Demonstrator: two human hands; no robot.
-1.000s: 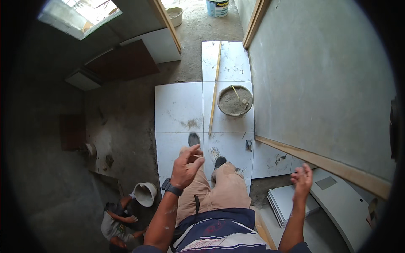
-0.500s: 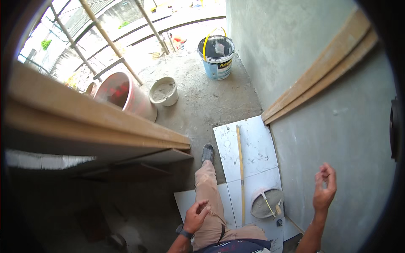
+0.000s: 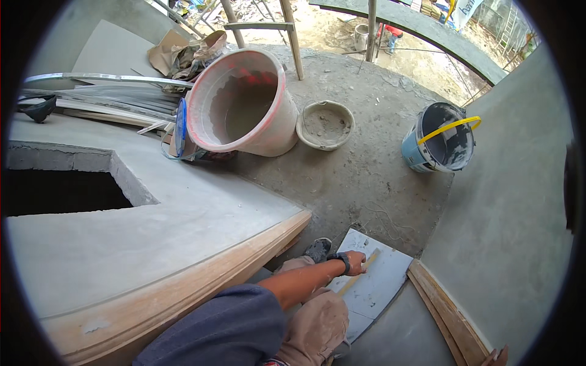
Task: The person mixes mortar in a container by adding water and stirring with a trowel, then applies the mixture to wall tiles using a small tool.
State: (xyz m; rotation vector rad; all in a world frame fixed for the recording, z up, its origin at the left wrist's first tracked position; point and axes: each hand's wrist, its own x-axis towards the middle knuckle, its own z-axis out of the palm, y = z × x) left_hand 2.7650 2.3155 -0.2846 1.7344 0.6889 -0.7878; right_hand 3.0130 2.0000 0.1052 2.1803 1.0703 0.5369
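My left hand (image 3: 356, 262), with a dark watch on its wrist, reaches down over white tiles (image 3: 389, 269) on the floor. Its fingers are closed on a thin wooden strip (image 3: 350, 285) that lies lengthwise along the tiles. The strip's far end sticks out past my fingers. At the lower right rim, only the fingers of my right hand (image 3: 498, 356) show, stretched out and apart beside a wooden door frame (image 3: 448, 311); the palm is cut off. My shoe (image 3: 318, 249) stands just left of the tiles.
A large reddish tub (image 3: 284, 131), a small bucket of mortar (image 3: 328, 125) and a blue-and-white pail (image 3: 421, 155) with a yellow handle stand on the rough floor ahead. A plastered wall with wooden trim (image 3: 262, 250) borders the left. Metal strips (image 3: 116, 94) lie beyond it.
My view has tipped forward and closer to the floor. My left hand has reached from beside my leg to the wooden strip and closed on it. My right hand has moved to the lower right rim.
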